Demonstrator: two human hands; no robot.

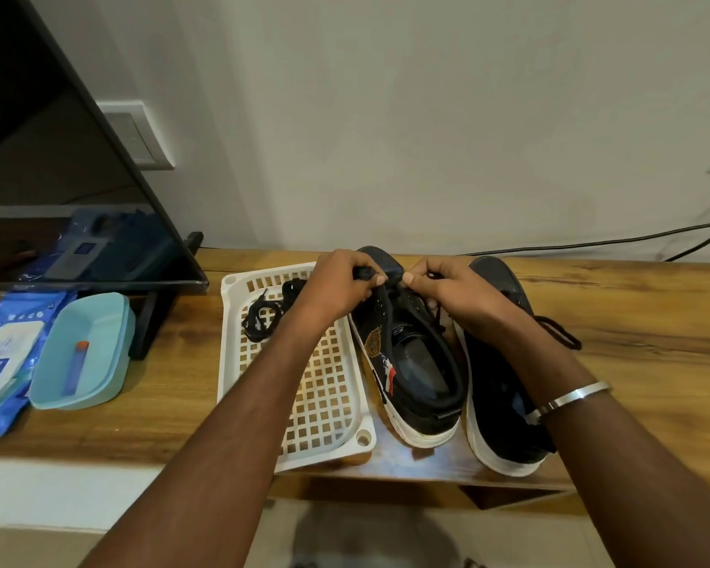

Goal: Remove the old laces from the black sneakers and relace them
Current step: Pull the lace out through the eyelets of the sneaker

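Beside the white basket (238,375) on the bench (632,305), we gripped a black lace (380,299) with our left hand (337,282) and pinched its other part with our right hand (447,286), over the left sneaker (410,362); the second sneaker (497,407) stood just right of it.

Soft, even room light fills the view, moderately bright, with no hard shadows on the pale wall (427,116). A glossy sheen lies on the wooden worktop (632,321) near its front edge below the shoes. The dark screen (58,178) mirrors things lying before it. The wide lens bends the worktop's edges and stretches the forearms. Detail is slightly soft, softest along the bottom.
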